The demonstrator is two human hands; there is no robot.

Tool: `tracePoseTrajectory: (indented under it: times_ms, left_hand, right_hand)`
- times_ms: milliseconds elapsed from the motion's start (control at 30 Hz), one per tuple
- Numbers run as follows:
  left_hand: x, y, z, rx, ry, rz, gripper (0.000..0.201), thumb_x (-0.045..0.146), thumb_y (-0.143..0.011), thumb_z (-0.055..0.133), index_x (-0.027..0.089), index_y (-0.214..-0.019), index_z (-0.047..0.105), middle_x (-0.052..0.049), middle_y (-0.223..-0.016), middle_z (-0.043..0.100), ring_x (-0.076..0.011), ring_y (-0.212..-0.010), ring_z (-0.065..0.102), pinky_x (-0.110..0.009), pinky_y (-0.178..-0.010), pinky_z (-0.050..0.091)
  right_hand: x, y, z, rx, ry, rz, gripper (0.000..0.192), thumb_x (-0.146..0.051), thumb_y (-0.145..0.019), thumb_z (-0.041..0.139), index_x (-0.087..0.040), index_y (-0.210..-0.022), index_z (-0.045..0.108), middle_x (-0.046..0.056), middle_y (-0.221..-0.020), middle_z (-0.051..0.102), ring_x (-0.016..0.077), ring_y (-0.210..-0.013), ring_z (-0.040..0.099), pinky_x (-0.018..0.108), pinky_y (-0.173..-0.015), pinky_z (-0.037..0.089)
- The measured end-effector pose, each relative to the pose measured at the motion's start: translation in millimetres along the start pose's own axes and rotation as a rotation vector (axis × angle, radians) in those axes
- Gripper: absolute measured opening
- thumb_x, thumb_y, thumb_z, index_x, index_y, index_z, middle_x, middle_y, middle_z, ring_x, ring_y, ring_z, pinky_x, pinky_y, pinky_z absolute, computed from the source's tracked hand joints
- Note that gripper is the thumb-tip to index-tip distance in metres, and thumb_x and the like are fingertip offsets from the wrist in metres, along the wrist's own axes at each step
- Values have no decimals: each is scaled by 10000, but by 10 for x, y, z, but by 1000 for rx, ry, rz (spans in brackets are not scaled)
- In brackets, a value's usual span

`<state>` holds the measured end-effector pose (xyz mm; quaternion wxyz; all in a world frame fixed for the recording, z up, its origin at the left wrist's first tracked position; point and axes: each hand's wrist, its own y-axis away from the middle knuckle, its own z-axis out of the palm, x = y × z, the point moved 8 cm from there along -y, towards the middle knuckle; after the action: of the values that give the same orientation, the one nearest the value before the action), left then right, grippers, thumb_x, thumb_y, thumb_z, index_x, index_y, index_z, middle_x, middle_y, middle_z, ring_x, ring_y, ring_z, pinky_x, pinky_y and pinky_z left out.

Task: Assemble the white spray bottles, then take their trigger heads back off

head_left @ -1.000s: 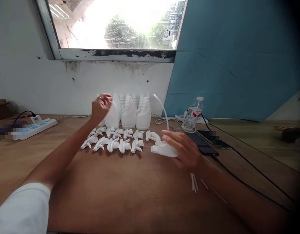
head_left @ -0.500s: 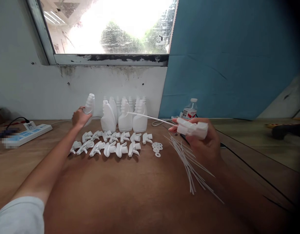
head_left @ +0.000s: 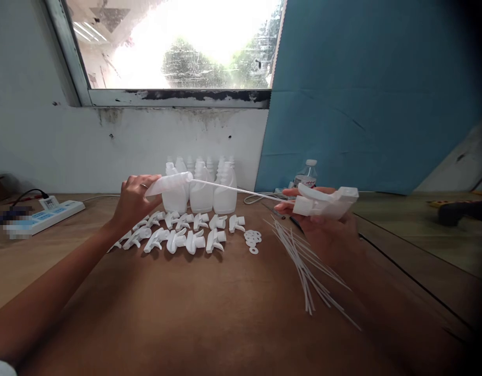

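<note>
My left hand (head_left: pixel 137 198) is closed around a white spray bottle (head_left: pixel 168 183), tilted almost flat with its open mouth turned to the right. In my right hand (head_left: pixel 327 219) is a white trigger sprayer head (head_left: pixel 322 202), its thin dip tube (head_left: pixel 241 189) stretching left. The tube's far tip is at the bottle's mouth; whether it is inside I cannot tell. Below the bottle, two rows of loose trigger sprayer heads (head_left: pixel 196 241) lie on the brown table (head_left: pixel 209 313).
Several upright white bottles (head_left: pixel 201 190) stand by the wall. Flat white washers (head_left: pixel 253 239) and a spread of thin tubes (head_left: pixel 303 261) lie at centre right. Behind my right hand is a capped clear bottle (head_left: pixel 308 172). A power strip (head_left: pixel 48 218) rests at far left.
My left hand has brought the bottle to the right and tipped it from upright to nearly level. My right hand has shifted slightly right, and the tube's tip now meets the bottle's mouth.
</note>
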<state>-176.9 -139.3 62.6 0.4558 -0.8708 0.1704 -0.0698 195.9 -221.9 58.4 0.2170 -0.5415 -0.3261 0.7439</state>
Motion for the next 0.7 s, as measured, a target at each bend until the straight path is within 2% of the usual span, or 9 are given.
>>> tracePoseTrajectory:
  times_ms: [267, 367, 500, 600, 700]
  left_hand:
    - [282, 54, -28, -10, 2, 118, 429, 271, -831, 577, 196, -1254, 571, -90, -1186, 643, -286, -1051, 527, -395, -884, 370]
    - [450, 77, -59, -34, 33, 147, 421, 244, -827, 581, 192, -1245, 574, -93, -1195, 638, -280, -1062, 523, -406, -902, 374]
    - [772, 133, -131, -73, 122, 226, 451, 251, -820, 601, 196, -1265, 556, -89, -1168, 648, -270, -1037, 543, -412, -894, 407]
    - [1067, 203, -234, -90, 254, 314, 471, 239, -811, 620, 201, -1273, 540, -83, -1138, 659, -251, -1005, 565, -407, -894, 431]
    - [1327, 286, -330, -125, 431, 354, 468, 214, -797, 629, 212, -1258, 547, -75, -1111, 666, -228, -975, 587, -383, -882, 456]
  right_hand:
    - [66, 40, 25, -15, 21, 83, 286, -176, -790, 642, -243, -1062, 585, 104, -1144, 669, 275, -920, 695, 504, -926, 486]
    - [119, 46, 38, -24, -30, 134, 302, -187, -772, 671, -262, -1056, 603, 81, -1103, 666, 241, -873, 681, 453, -870, 505]
    - [130, 42, 99, 14, -58, 199, 358, -173, -677, 758, -258, -1000, 627, 44, -972, 622, 159, -725, 615, 300, -639, 490]
    - [86, 44, 152, 75, -11, 260, 373, -121, -604, 806, -252, -904, 628, 24, -980, 593, 135, -713, 606, 258, -598, 462]
    - [2, 27, 200, 87, 63, 269, 337, -164, -598, 816, -222, -887, 652, 44, -1018, 599, 117, -654, 581, 267, -573, 454]
